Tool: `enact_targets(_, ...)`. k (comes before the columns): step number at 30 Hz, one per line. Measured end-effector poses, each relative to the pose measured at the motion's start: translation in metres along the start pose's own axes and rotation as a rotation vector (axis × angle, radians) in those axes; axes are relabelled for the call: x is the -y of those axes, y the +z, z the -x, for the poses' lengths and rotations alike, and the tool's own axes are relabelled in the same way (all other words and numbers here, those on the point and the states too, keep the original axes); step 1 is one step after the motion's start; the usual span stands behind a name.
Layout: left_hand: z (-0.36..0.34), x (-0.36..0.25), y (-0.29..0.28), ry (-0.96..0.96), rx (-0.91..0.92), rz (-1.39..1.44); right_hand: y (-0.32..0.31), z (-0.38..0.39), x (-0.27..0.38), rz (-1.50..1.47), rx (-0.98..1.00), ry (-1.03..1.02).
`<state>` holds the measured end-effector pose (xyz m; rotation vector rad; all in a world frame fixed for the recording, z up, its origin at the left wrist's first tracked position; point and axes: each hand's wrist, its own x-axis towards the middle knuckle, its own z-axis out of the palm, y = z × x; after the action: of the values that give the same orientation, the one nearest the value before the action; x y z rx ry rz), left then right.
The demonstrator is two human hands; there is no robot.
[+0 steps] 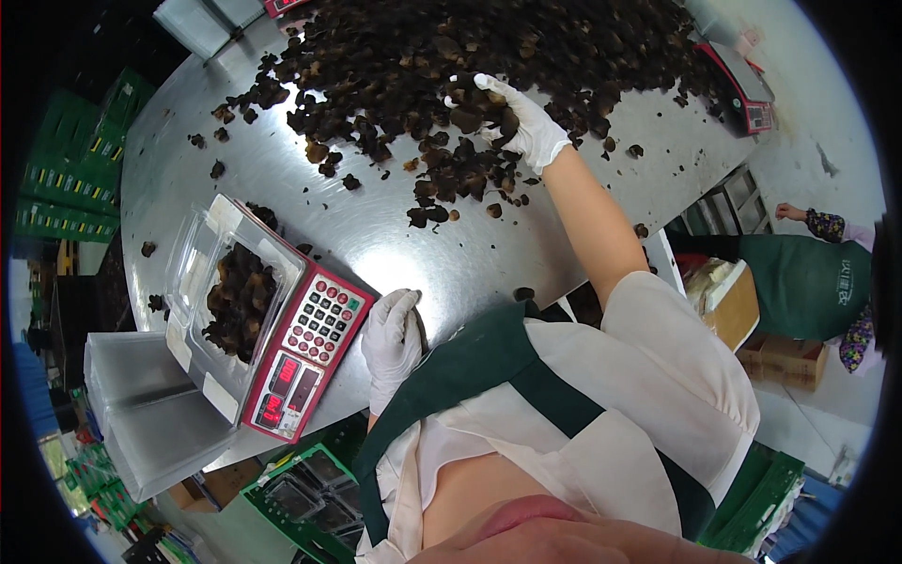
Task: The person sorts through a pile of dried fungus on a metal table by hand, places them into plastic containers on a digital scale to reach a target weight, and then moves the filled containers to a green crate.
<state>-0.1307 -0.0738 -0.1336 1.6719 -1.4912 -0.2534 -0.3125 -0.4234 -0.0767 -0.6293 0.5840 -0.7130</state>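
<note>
A broad heap of dark brown, curled wood ear mushrooms (395, 56) covers the far part of the steel table (489, 244). My right hand (536, 132), in a white glove, reaches to its near edge and grips several mushrooms (470, 117) between thumb and fingers. On the left, a red and white digital scale (319, 315) carries a clear plastic box (193, 324) partly filled with mushrooms (240, 301). My gloved left hand (393, 343) rests by the scale's keypad side, fingers curled together, with nothing visible in them.
Clear plastic boxes (155, 414) stand left of the scale. Another red scale (738, 89) sits at the far right table edge. Green crates (305, 498) are below the near edge, more crates (70, 179) at left. A person in a green apron (799, 282) is at right.
</note>
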Motion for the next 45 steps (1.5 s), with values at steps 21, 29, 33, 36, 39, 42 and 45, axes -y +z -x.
enact_targets(21, 0.0, -0.003, -0.001, 0.041, -0.047, -0.004, 0.01, -0.005, -0.007, -0.395, 0.355, 0.14)
enact_targets(29, -0.098, -0.054, -0.025, 0.25, -0.089, -0.049, 0.062, 0.025, -0.034, -0.284, 0.382, 0.218)
enact_targets(33, -0.138, -0.062, -0.015, 0.344, -0.189, -0.154, 0.077, 0.03, -0.06, -0.321, 0.401, 0.282)
enact_targets(36, -0.138, -0.053, -0.011, 0.295, -0.18, -0.238, 0.08, 0.032, -0.068, -0.391, 0.454, 0.349)
enact_targets(39, -0.137, -0.043, -0.015, 0.311, -0.181, -0.241, 0.073, 0.028, -0.075, -0.356, 0.471, 0.388)
enact_targets(42, -0.134, -0.04, -0.017, 0.302, -0.217, -0.166, 0.075, 0.028, -0.079, -0.343, 0.431, 0.425)
enact_targets(45, -0.123, -0.034, -0.02, 0.249, -0.234, -0.059, 0.077, 0.023, -0.081, -0.306, 0.41, 0.423)
